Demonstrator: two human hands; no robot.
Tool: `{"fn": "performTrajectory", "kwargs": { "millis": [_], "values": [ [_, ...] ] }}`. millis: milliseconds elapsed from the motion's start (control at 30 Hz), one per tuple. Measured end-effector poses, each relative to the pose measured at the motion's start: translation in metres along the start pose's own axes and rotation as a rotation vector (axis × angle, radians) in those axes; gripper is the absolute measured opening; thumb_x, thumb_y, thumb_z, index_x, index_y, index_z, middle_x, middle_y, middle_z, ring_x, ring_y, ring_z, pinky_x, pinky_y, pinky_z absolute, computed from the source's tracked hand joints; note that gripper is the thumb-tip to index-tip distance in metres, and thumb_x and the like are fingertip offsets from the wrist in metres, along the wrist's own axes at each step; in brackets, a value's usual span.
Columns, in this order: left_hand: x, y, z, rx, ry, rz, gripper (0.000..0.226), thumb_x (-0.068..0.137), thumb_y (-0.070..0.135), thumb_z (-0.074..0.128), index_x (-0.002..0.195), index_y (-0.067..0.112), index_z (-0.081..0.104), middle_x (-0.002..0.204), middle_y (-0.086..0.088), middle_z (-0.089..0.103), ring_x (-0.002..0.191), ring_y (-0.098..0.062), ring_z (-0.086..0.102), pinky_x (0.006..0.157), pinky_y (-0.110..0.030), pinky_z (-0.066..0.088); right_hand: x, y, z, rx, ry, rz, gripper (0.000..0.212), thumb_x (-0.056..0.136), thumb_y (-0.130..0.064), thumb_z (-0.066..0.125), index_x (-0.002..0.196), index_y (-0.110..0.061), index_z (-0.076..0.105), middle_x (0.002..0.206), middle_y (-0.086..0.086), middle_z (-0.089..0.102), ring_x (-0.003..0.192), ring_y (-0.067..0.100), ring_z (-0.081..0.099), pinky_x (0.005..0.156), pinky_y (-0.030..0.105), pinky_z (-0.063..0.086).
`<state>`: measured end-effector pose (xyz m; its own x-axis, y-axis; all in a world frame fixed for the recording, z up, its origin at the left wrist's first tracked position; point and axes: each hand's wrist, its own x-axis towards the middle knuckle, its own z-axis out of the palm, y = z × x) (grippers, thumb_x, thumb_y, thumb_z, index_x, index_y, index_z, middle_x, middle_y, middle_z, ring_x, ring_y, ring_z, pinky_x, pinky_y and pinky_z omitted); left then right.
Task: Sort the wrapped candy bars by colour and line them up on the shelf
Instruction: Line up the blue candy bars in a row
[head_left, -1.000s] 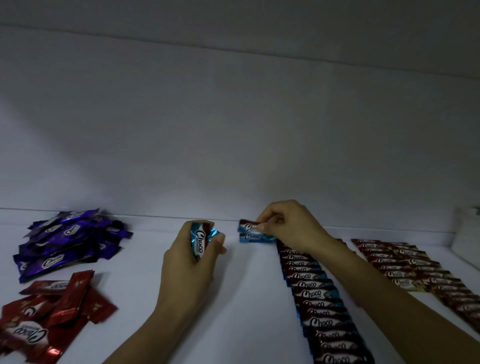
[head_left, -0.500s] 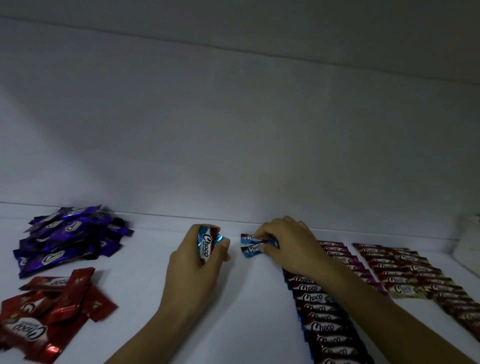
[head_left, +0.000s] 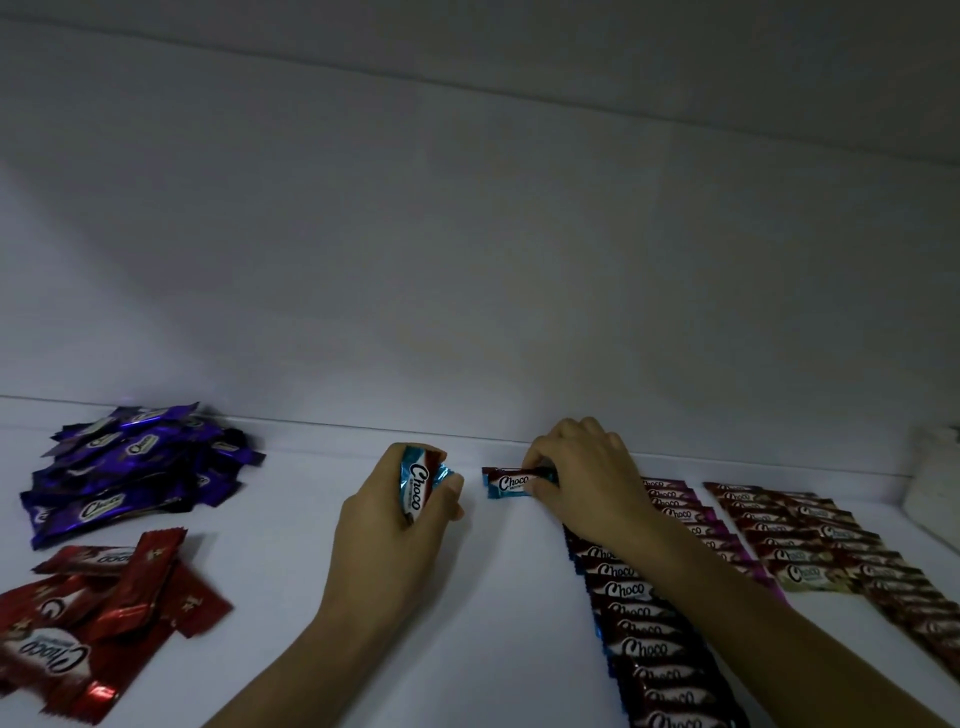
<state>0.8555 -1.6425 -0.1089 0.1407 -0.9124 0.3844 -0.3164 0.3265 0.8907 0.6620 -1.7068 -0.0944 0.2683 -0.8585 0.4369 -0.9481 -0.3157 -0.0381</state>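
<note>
Fingers (head_left: 540, 489) of the right hand (head_left: 584, 480) pinch a blue bar (head_left: 506, 483), labelled "Choco", on the shelf (head_left: 291, 525) at the far end of the blue row (head_left: 644, 649). The left hand (head_left: 395, 545) grips a second blue bar (head_left: 418, 483) upright. From it, a purple pile (head_left: 130, 467) lies at 9 o'clock and a red pile (head_left: 93, 613) at 8.

Right hand (head_left: 582, 483) lowered, blue bar (head_left: 511, 484) now down on shelf (head_left: 509, 597), at row's (head_left: 639, 649) far end
</note>
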Motion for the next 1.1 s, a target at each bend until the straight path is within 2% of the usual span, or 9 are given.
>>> {"fn": "performTrajectory", "kwargs": {
  "millis": [500,533,600,667,733,833,900,1000,1100],
  "values": [
    [0.001,0.0,0.0,-0.002,-0.004,0.046,0.006,0.09,0.029,0.06,0.093,0.032,0.056,0.071,0.021,0.068,0.052,0.005,0.056,0.049,-0.01,0.041,-0.002,0.001,0.003,-0.028,-0.014,0.013,0.022,0.09,-0.038,0.056,0.107,-0.027,0.065,0.108,-0.004,0.058,0.105,0.014,0.045,0.086,0.027,0.031],
    [0.001,0.0,0.0,-0.003,-0.005,0.039,0.006,0.09,0.03,0.061,0.094,0.031,0.056,0.071,0.02,0.068,0.052,0.006,0.056,0.048,-0.009,0.04,-0.001,-0.002,0.0,0.042,0.013,0.029,0.021,0.091,-0.038,0.056,0.104,-0.025,0.066,0.104,-0.005,0.06,0.102,0.013,0.048,0.086,0.028,0.034],
    [0.001,-0.001,0.001,-0.003,-0.007,0.026,0.011,0.089,0.031,0.061,0.099,0.028,0.057,0.068,0.016,0.068,0.058,0.007,0.059,0.051,-0.007,0.04,0.002,-0.012,-0.011,0.438,0.022,0.103,0.027,0.089,-0.045,0.057,0.093,-0.021,0.07,0.092,-0.007,0.065,0.091,0.009,0.056,0.084,0.03,0.045],
    [0.001,-0.001,0.0,-0.012,-0.033,0.014,0.024,0.088,0.029,0.063,0.11,0.026,0.053,0.067,0.011,0.068,0.066,0.009,0.061,0.055,-0.003,0.041,0.004,-0.029,-0.027,0.889,-0.135,0.132,0.04,0.08,-0.056,0.059,0.09,-0.019,0.071,0.09,-0.005,0.07,0.088,0.008,0.064,0.084,0.028,0.051],
    [-0.001,-0.001,0.0,-0.016,-0.108,-0.012,0.042,0.089,0.025,0.063,0.124,0.031,0.042,0.068,0.012,0.067,0.065,0.007,0.063,0.055,-0.004,0.043,0.002,-0.043,-0.035,0.984,-0.274,0.043,0.032,0.077,-0.052,0.065,0.089,-0.023,0.072,0.092,-0.009,0.071,0.089,0.006,0.065,0.083,0.022,0.052],
    [-0.002,-0.001,0.001,0.086,-0.215,0.009,0.058,0.091,0.023,0.061,0.136,0.038,0.028,0.078,0.018,0.065,0.071,-0.003,0.067,0.066,-0.014,0.052,-0.003,-0.055,-0.037,0.911,-0.355,-0.063,0.006,0.079,-0.029,0.075,0.084,-0.026,0.071,0.087,-0.016,0.068,0.087,0.008,0.062,0.082,0.029,0.05],
    [-0.002,-0.001,0.001,0.106,-0.231,0.046,0.049,0.09,0.026,0.062,0.13,0.037,0.036,0.081,0.017,0.067,0.073,-0.005,0.068,0.069,-0.017,0.054,-0.003,-0.056,-0.038,0.982,-0.322,-0.035,0.004,0.08,-0.019,0.074,0.082,-0.019,0.07,0.082,-0.011,0.067,0.082,0.006,0.063,0.079,0.027,0.051],
    [-0.003,0.003,0.0,0.019,-0.189,0.093,0.016,0.089,0.04,0.057,0.104,0.033,0.056,0.069,0.018,0.067,0.067,0.003,0.062,0.06,-0.008,0.043,0.002,-0.049,-0.046,1.183,-0.225,0.116,0.005,0.085,-0.009,0.067,0.084,-0.013,0.064,0.083,0.004,0.069,0.078,0.012,0.065,0.075,0.023,0.052],
    [-0.003,0.004,0.001,-0.008,-0.193,0.134,0.034,0.096,0.039,0.04,0.074,0.021,0.058,0.059,0.011,0.06,0.056,-0.003,0.051,0.055,-0.016,0.037,0.004,-0.041,-0.05,1.257,-0.218,0.165,0.008,0.083,-0.01,0.07,0.09,-0.008,0.067,0.091,0.016,0.071,0.08,0.018,0.066,0.078,0.026,0.054]
  ]
}}
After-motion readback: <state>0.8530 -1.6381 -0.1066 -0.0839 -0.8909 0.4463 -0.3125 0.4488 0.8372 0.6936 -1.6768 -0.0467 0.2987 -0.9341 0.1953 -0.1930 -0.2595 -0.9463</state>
